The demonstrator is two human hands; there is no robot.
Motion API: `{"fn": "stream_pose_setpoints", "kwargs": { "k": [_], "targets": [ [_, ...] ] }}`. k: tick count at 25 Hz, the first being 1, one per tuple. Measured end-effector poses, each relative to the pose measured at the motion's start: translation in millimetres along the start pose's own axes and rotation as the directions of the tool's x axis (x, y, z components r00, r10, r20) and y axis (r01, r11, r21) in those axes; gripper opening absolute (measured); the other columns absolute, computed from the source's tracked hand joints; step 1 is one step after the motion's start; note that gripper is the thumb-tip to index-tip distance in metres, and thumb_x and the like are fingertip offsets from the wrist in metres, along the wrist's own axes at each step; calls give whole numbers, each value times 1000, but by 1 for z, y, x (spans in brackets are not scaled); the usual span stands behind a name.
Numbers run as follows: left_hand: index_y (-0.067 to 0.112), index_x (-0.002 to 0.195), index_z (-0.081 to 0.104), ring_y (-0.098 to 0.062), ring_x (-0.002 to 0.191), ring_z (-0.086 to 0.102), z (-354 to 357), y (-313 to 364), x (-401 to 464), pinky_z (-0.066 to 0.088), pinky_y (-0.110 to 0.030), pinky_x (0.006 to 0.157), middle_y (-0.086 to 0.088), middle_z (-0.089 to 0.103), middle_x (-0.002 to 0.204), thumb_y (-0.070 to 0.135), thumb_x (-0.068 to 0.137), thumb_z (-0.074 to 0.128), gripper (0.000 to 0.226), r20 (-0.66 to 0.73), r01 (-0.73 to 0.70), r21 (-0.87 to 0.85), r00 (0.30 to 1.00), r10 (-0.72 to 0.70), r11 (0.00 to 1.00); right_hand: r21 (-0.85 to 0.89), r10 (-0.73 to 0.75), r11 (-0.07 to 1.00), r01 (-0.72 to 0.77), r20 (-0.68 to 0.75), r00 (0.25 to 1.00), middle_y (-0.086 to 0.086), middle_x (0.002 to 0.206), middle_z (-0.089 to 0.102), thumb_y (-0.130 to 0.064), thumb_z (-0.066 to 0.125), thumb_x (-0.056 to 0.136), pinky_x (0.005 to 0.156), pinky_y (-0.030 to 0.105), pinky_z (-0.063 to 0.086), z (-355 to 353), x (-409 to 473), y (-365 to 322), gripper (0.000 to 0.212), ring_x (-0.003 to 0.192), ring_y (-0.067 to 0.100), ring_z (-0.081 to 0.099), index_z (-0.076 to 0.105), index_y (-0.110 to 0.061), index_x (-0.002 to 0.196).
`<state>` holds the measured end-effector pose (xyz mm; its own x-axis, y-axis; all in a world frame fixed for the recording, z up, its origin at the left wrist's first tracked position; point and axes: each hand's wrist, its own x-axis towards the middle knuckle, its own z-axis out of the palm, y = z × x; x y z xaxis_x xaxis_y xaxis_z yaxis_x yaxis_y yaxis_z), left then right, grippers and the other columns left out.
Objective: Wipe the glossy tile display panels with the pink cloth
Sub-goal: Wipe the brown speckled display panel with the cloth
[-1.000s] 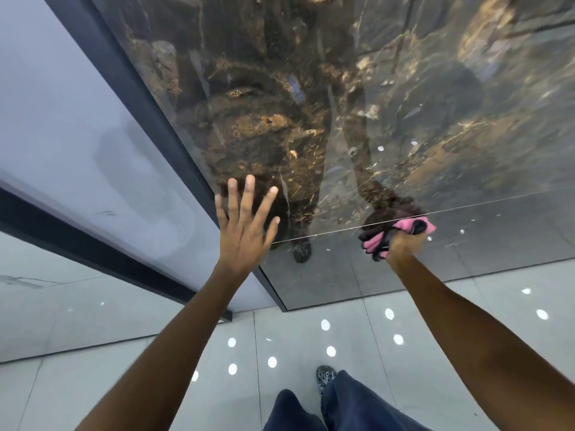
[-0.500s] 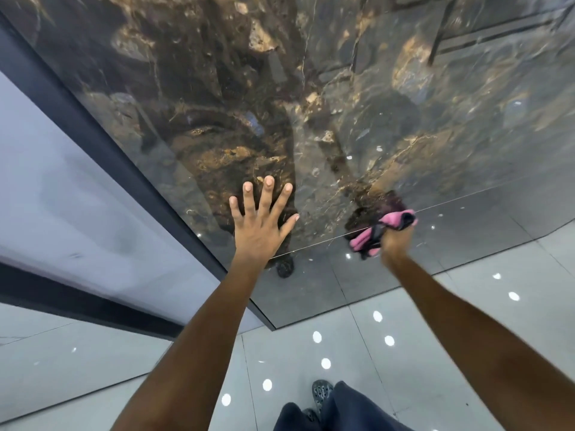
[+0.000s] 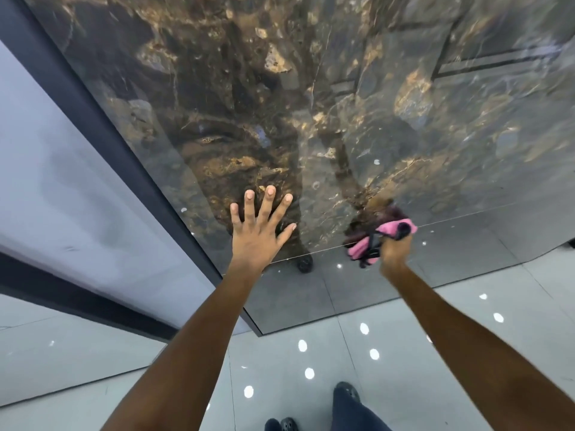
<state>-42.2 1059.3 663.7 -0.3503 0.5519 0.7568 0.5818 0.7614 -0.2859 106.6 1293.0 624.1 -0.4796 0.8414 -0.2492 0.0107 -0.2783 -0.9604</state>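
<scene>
I see a pale grey tiled floor point(image 3: 389, 353) across the lower frame, dotted with round light reflections point(image 3: 302, 345); a dark frame point(image 3: 93, 119) runs diagonally at left, beside a whitish wall point(image 3: 62, 197).

Your right hand point(image 3: 394, 247) hides part of the blurred pink cloth point(image 3: 370, 244); the dark marble panel point(image 3: 342, 104) runs off frame.

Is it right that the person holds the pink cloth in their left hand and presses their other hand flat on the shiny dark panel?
Not quite. The head view shows the pink cloth bunched in the right hand. It is the left hand, fingers spread, that lies flat on the shiny dark panel. The rest is right.
</scene>
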Motion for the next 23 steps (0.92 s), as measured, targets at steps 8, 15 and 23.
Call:
{"fn": "stream_pose_setpoints", "kwargs": {
  "k": [8,15,23],
  "targets": [
    [34,156,-1,-28,150,-14,-26,120,32,-2,-59,115,-2,-19,163,50,93,49,82,35,153,-367,988,-151,918,25,286,953,-300,242,927,29,77,60,3,50,90,54,66,50,15,18,103,12,64,39,62,45,9,99],
    [34,154,-10,-39,141,-32,9,192,75,1,-76,101,-3,-31,158,67,95,31,80,93,325,-244,946,-311,914,-175,253,964,-199,382,889,37,70,64,-24,65,69,52,48,50,-119,92,-34,38,58,51,62,62,12,80],
    [34,151,-21,-42,141,-30,18,190,79,-11,-64,111,-6,-34,157,76,85,40,99,5,311,-112,950,-313,944,31,455,886,-462,130,881,22,78,56,-14,39,96,41,26,42,-60,97,27,16,43,23,54,47,-20,83]
  ]
}}
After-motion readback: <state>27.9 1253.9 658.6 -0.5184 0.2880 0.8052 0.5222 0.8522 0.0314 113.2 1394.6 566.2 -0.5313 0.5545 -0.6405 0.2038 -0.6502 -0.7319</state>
